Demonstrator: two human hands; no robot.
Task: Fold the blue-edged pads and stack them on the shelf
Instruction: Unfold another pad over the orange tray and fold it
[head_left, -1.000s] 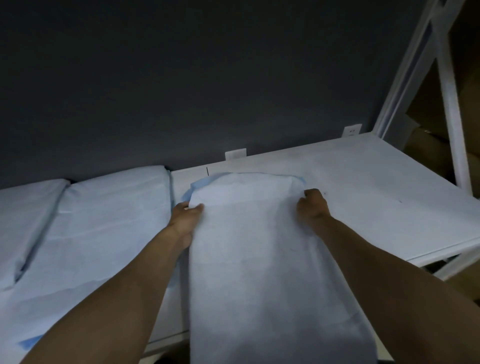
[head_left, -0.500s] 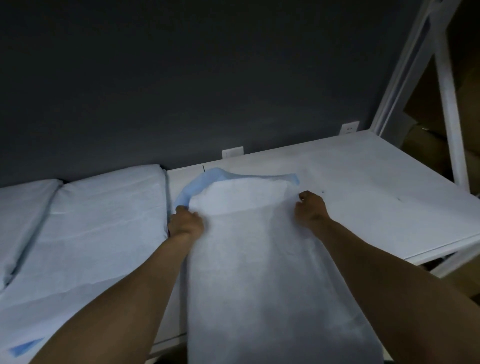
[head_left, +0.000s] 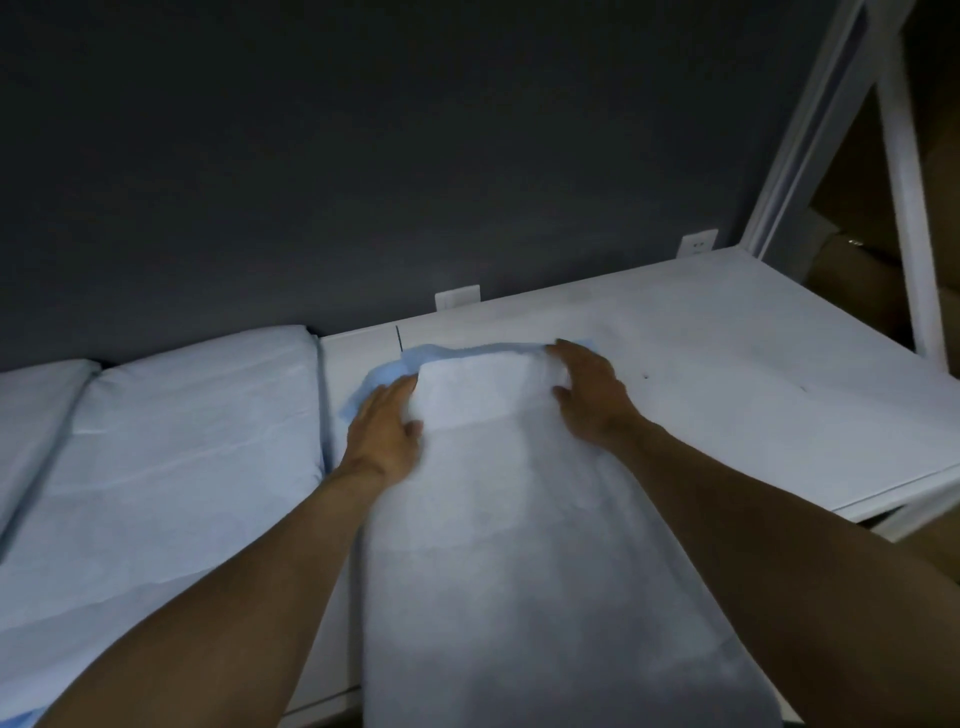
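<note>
Left hand (head_left: 384, 431) flat, fingers straight, pressing pad (head_left: 519, 545) far fold at left; right hand (head_left: 587, 397) same at right; pad on shelf (head_left: 737, 395)

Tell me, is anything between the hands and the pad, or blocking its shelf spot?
Nothing visible. The left hand and right hand touch the pad, which lies on the shelf beside the folded stack.

I face a dark grey wall (head_left: 363, 156) in dim light, a white socket plate (head_left: 457, 299) low on it; a white frame post (head_left: 909, 208) rises at my right.
</note>
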